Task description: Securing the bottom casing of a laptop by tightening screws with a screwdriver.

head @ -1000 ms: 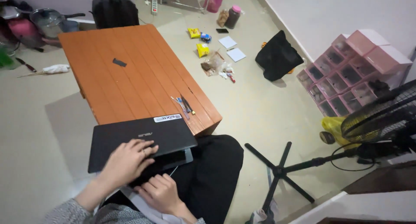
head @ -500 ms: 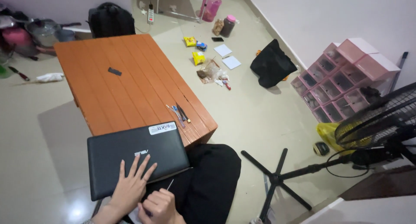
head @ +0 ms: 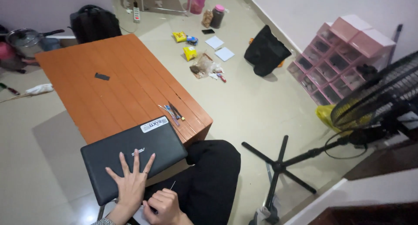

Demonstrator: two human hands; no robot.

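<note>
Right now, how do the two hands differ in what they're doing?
The left hand lies flat, fingers spread, on the closed black laptop; the right hand is curled in a pinch grip around a thin metal tool. The left hand sits farther forward, the right hand nearer the body, off the laptop. Both are bare.

Laptop lid (head: 135, 157): I note matt black plastic, smooth, with one glossy white sticker.
Table (head: 109, 98): orange-brown wood-look planks, satin sheen, grooved.
Floor (head: 244, 103): pale tile, smooth, slightly glossy.
Trousers (head: 209, 177): black cloth, matt.
Storage drawers (head: 344, 55): pink translucent plastic, I judge.
Fan stand (head: 283, 164): black metal, matt.
Thin tool in right hand (head: 163, 205): I read it as bright metal.
</note>
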